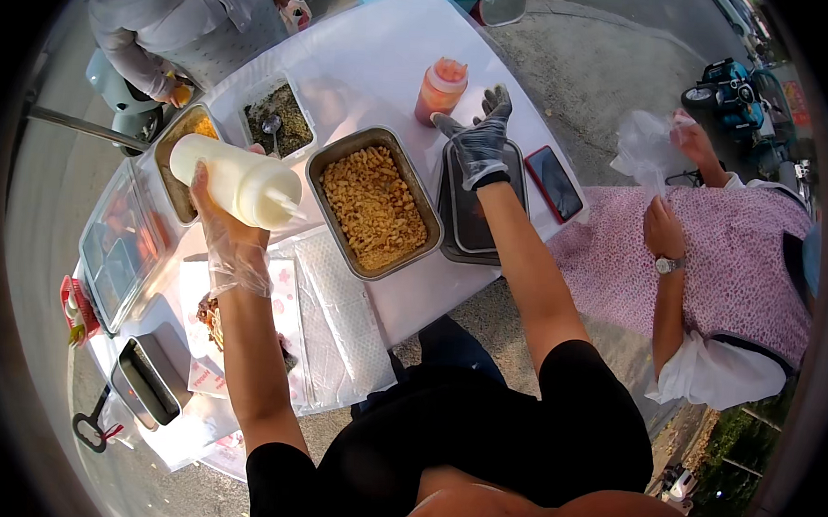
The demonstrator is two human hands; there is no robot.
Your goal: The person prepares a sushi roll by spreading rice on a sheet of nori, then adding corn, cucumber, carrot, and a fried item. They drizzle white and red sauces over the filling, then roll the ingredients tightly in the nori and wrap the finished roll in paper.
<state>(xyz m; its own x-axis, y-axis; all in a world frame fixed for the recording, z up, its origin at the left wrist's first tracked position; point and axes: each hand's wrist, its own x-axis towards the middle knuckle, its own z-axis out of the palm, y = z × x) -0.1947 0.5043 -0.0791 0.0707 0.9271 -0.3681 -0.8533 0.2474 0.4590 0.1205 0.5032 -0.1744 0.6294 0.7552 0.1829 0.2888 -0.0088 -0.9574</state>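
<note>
My left hand [230, 214], in a clear plastic glove, is closed around a squeeze bottle [235, 179] of pale creamy sauce, its nozzle tilted down to the right. My right hand [478, 139], in a dark glove under clear plastic, has its fingers spread and holds nothing; it hovers over a lidded metal container [485, 216], beside a squeeze bottle of red sauce [441, 93]. Between my hands stands a metal tray of crumbled, chopped golden food [374, 207]. Beneath my left forearm, food [210, 321] lies on printed paper [283, 280], partly hidden.
A tub of dark chopped food with a spoon [281, 114], a metal tray [169, 149], a clear lidded box [121, 243] and an empty metal container [146, 381] line the far left. A phone [553, 184] lies right. One person stands across the table, another at right holding a plastic bag [648, 148].
</note>
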